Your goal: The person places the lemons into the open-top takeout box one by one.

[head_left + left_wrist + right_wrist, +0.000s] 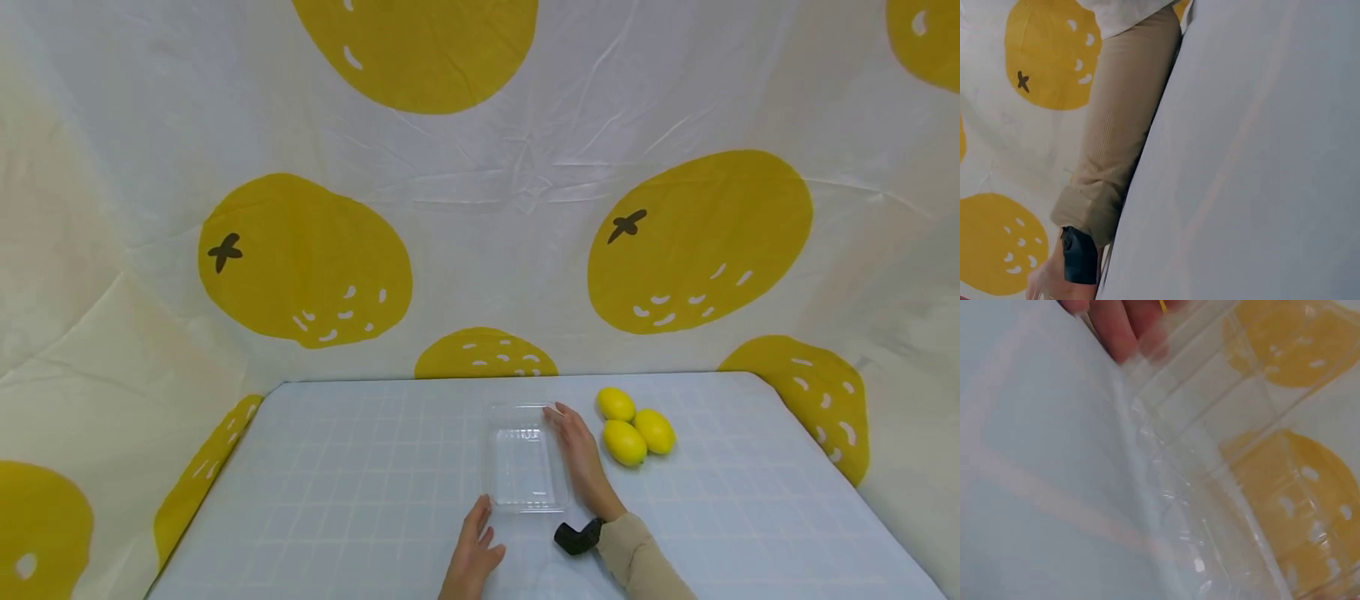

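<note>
A see-through plastic container (pixel 525 467) lies on the table in front of me in the head view. My right hand (pixel 577 454) lies along its right side, fingers stretched forward with the tips at the far right corner. My left hand (pixel 474 557) is at the near left corner, fingertips right at the rim and thumb spread apart. Close up in the right wrist view, fingers (pixel 1113 331) meet the ribbed wall of the container (pixel 1204 419). The left wrist view shows the other arm's beige sleeve (pixel 1125 106), with only part of that hand at the bottom edge.
Three yellow lemons (pixel 625 442) sit together on the table just right of my right hand. The table (pixel 337 483) has a pale checked cloth. Behind it hangs a white curtain (pixel 487 250) printed with big yellow fruit. A black strap-like device (pixel 577 537) is at my right wrist.
</note>
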Motion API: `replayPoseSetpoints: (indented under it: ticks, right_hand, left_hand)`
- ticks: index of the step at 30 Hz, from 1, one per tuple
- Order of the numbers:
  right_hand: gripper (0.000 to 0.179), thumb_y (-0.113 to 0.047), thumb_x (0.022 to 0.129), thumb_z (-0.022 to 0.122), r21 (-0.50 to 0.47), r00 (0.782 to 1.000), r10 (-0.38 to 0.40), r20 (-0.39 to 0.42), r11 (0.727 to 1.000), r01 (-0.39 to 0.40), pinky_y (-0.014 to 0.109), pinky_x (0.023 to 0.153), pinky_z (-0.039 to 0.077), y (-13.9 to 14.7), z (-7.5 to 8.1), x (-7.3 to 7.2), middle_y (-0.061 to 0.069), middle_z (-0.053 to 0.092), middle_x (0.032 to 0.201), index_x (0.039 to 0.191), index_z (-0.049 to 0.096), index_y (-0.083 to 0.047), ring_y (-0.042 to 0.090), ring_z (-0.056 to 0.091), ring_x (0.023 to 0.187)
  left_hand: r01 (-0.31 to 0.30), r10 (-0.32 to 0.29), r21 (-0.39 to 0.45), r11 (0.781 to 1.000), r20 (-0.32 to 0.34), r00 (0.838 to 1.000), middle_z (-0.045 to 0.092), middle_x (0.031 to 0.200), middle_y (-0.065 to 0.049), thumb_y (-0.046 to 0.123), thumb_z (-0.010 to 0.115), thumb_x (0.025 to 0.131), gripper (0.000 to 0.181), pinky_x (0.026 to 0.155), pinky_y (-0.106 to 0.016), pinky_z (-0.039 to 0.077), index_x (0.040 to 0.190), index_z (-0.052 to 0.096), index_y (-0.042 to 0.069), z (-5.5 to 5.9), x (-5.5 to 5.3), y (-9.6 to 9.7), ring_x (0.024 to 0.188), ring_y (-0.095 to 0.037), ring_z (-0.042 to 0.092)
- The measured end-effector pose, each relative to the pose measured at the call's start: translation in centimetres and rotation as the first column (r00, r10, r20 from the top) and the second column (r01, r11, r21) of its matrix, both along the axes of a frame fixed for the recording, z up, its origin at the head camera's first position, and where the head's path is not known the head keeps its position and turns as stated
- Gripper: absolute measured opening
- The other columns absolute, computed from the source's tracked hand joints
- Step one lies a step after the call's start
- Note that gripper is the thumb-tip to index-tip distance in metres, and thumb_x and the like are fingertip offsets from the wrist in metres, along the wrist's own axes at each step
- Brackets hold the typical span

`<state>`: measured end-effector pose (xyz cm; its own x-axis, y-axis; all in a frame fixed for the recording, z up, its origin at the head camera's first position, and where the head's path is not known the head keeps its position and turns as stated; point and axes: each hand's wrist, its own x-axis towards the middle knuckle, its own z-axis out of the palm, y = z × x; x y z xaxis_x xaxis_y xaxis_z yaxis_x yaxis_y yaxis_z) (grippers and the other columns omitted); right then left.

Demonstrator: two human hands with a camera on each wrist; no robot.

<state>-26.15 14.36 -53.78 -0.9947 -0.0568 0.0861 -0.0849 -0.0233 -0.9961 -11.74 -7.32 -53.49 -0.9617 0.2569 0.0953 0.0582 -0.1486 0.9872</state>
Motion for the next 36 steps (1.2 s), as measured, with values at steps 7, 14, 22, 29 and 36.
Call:
replayPoseSetpoints:
  ticks: [7, 14, 22, 29, 36]
  right_hand:
    - [0.057, -0.031, 0.111, 0.03, -0.019, 1.0, 0.029, -0.006, 0.999, -0.029, 0.044, 0.117, 0.022, 0.9, 0.4, 2.0, 0.026, 0.032, 0.155, 0.153, 0.021, 0.005, 0.036, 0.029, 0.145]
    - [0.061, -0.031, 0.104, 0.05, 0.509, 0.998, 0.047, 0.047, 0.859, -0.064, 0.058, 0.109, 0.035, 2.8, 3.3, 5.0, 0.029, 0.037, 0.151, 0.149, 0.033, 0.006, 0.044, 0.039, 0.136]
    - [0.056, -0.04, 0.099, 0.058, 0.754, 0.951, 0.31, 0.015, 0.62, -0.214, 0.066, 0.106, 0.032, 5.9, 9.9, 7.7, 0.025, 0.038, 0.152, 0.141, 0.052, -0.003, 0.046, 0.035, 0.138]
    - [0.046, -0.024, 0.096, 0.066, 0.762, 0.909, 0.303, -0.286, 0.647, 0.025, 0.068, 0.102, 0.035, 8.3, 11.4, 6.6, 0.023, 0.046, 0.147, 0.136, 0.056, -0.003, 0.046, 0.04, 0.134]
    - [0.05, -0.013, 0.09, 0.072, 0.732, 0.88, 0.217, -0.422, 0.654, 0.19, 0.072, 0.099, 0.034, 9.8, 10.5, 5.2, 0.022, 0.046, 0.146, 0.135, 0.056, -0.004, 0.046, 0.041, 0.131]
  left_hand:
    - [-0.042, 0.049, -0.135, 0.99, 0.05, 0.998, 0.02, 0.154, -0.037, 0.003, 0.051, 0.097, 0.067, 0.114, -0.053, 0.023, 0.149, 0.013, -0.018, 0.8, -1.1, -1.5, 0.143, -0.051, 0.019]
    - [0.001, -0.008, -0.171, 0.985, -0.037, 0.999, 0.014, 0.159, -0.031, 0.008, 0.048, 0.102, 0.063, 0.114, -0.048, 0.013, 0.152, 0.015, -0.012, 2.6, -2.5, -3.8, 0.147, -0.044, 0.011]
    - [-0.191, 0.12, -0.366, 0.911, -0.209, 0.971, 0.029, 0.16, -0.015, 0.02, 0.064, 0.097, 0.068, 0.118, -0.041, 0.02, 0.154, 0.029, 0.004, 5.0, -3.9, -4.7, 0.148, -0.032, 0.023]
    - [-0.211, 0.101, -0.415, 0.885, -0.272, 0.957, 0.027, 0.161, -0.014, 0.02, 0.067, 0.095, 0.073, 0.116, -0.058, 0.018, 0.155, 0.028, 0.005, 7.0, -5.2, -4.6, 0.148, -0.034, 0.021]
    - [-0.184, 0.003, -0.555, 0.811, -0.31, 0.951, 0.02, 0.162, -0.017, 0.033, 0.07, 0.092, 0.084, 0.113, -0.068, 0.015, 0.155, 0.025, 0.002, 7.8, -6.0, -3.7, 0.15, -0.039, 0.009]
